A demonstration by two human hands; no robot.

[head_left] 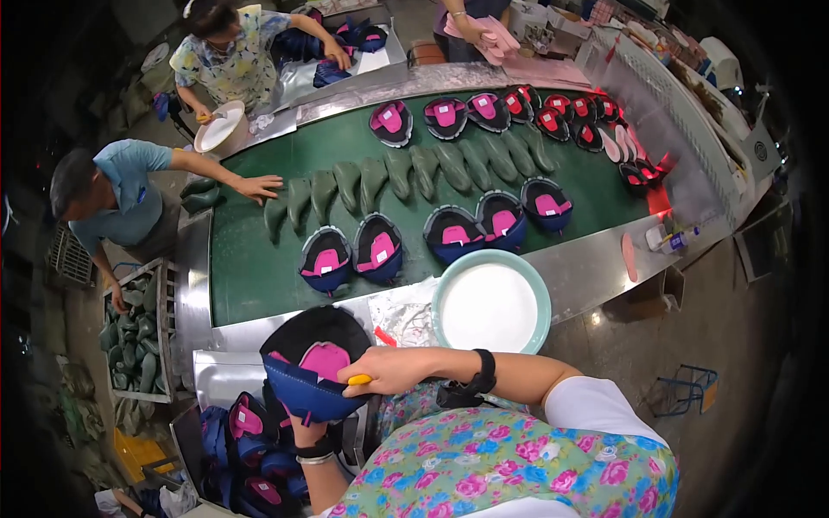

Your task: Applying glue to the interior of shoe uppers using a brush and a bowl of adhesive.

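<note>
A dark blue shoe upper with black lining and a pink insole is tilted up in front of me. My left hand grips it from below, its fingers partly hidden behind the upper. My right hand is closed around a tool with a yellow handle at the upper's near right edge; the tool's other end is hidden. Just beyond my right wrist stands a pale green basin of white liquid. Below the held upper, more blue uppers lie piled in a bin.
Blue uppers and a row of green shoe lasts lie on the green conveyor belt. Red-and-black uppers are at the far right. Co-workers stand left and far; one person's hand reaches the lasts. A crate of lasts stands left.
</note>
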